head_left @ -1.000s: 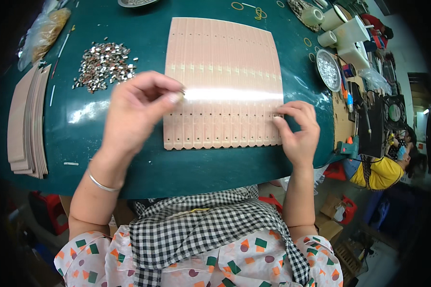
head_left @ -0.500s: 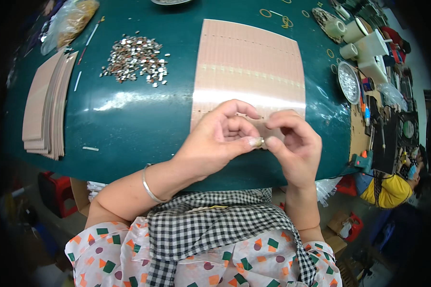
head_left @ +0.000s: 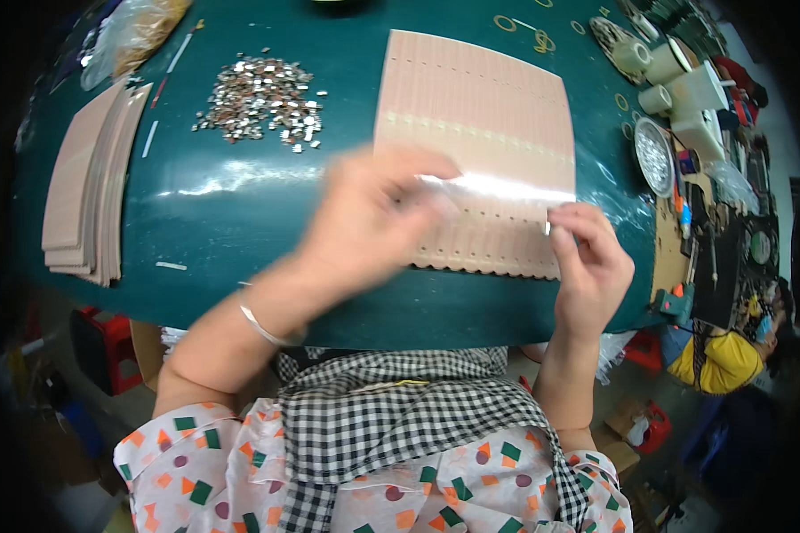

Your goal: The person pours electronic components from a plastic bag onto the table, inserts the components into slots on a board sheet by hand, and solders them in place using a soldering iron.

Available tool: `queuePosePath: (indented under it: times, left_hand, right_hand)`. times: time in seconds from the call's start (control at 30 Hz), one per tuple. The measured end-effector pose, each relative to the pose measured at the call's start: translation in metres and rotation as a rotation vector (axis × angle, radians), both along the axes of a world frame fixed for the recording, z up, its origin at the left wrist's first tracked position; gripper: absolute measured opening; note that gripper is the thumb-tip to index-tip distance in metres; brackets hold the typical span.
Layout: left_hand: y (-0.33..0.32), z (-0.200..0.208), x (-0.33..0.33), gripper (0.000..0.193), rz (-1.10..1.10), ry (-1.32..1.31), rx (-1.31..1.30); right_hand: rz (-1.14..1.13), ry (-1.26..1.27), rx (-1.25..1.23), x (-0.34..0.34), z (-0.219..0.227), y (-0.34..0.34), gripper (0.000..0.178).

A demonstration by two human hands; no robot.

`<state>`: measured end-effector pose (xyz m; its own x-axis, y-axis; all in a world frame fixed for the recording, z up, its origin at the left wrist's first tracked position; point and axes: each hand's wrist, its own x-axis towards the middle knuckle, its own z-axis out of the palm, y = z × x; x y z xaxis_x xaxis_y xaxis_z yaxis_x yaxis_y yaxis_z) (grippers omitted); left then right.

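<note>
A pale pink-tan sheet (head_left: 476,115), with rows of small holes and a scalloped near edge, lies on the green table. At its right near corner my right hand (head_left: 591,266) pinches a small shiny metal piece (head_left: 548,227) between thumb and fingertips. My left hand (head_left: 373,209) is over the sheet's left edge, smeared by motion, so I cannot make out its fingers or anything in them. Beyond it to the left, a loose pile of small metal pieces (head_left: 258,98), silvery and brownish, is spread on the table.
A stack of similar sheets (head_left: 84,186) stands at the far left, near a clear bag (head_left: 138,40) of yellowish things. On the right are a metal dish (head_left: 653,155) of small shiny parts, white containers (head_left: 689,93) and tools. A person in yellow (head_left: 716,358) is beyond.
My hands, together over the sheet's near edge before, have parted. The left has swung up and left toward the pile; the right has moved right, with the small metal piece showing at its fingertips.
</note>
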<state>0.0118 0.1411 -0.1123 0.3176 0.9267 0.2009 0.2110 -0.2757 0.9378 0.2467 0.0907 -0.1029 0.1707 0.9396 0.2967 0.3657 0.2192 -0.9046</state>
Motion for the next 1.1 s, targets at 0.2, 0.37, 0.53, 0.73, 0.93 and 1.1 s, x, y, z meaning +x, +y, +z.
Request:
queuePosePath:
  times: [0.2, 0.37, 0.53, 0.73, 0.93, 1.1]
  left_hand:
    - [0.065, -0.028, -0.075, 0.023, 0.375, 0.939, 0.432]
    - [0.062, -0.04, -0.074, 0.015, 0.388, 0.878, 0.393]
    - [0.063, -0.036, -0.076, 0.017, 0.367, 0.873, 0.381]
    - [0.061, -0.032, -0.081, 0.019, 0.335, 0.841, 0.379]
    - [0.062, -0.029, -0.076, 0.014, 0.381, 0.557, 0.278]
    - [0.048, -0.017, -0.064, 0.009, 0.245, -0.099, -0.15]
  right_hand:
    - [-0.042, -0.463, 0.019, 0.037, -0.02, 0.006, 0.012]
    - [-0.076, -0.604, 0.071, 0.033, -0.025, 0.007, 0.011]
    - [-0.07, -0.644, 0.074, 0.031, -0.026, 0.008, 0.011]
    - [-0.059, -0.703, 0.1, 0.031, -0.024, 0.01, 0.011]
    - [-0.029, -0.753, 0.114, 0.03, -0.022, 0.013, 0.012]
    - [-0.053, -0.888, 0.122, 0.026, -0.022, 0.01, 0.013]
